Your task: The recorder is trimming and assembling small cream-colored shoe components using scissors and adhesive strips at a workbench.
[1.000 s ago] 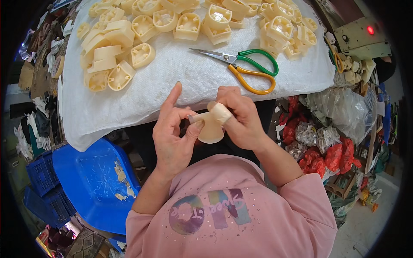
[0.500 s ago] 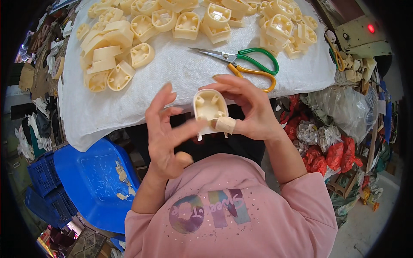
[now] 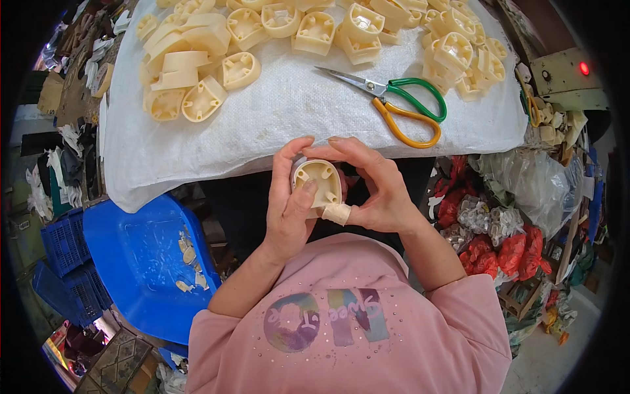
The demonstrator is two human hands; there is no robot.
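A cream plastic housing [image 3: 330, 193], hollow with short posts inside and one rounded end, is held between both hands in front of my body. My left hand [image 3: 291, 203] closes on its left side, thumb pressed into the open face and fingers curled behind the far end. On its right side, my right hand [image 3: 379, 194] grips with the thumb at the near edge and fingers bent over the far end. Beige tape [image 3: 336, 214] wraps the right thumb. Beyond the hands, scissors [image 3: 375, 88] with one green and one orange handle lie slightly spread on the white cloth [image 3: 262, 125].
Cream housings [image 3: 203, 98] are heaped along the table's far side, left and right. Below the table's left edge sits a blue tub [image 3: 131, 243] with scraps inside. Red and clear plastic bags [image 3: 518, 236] crowd the right. A panel with a red light [image 3: 583, 67] stands far right.
My left hand has come in from beside the housing to hold it, its thumb now on the open face. The housing sits slightly lower, and the table appears shifted up and right in view.
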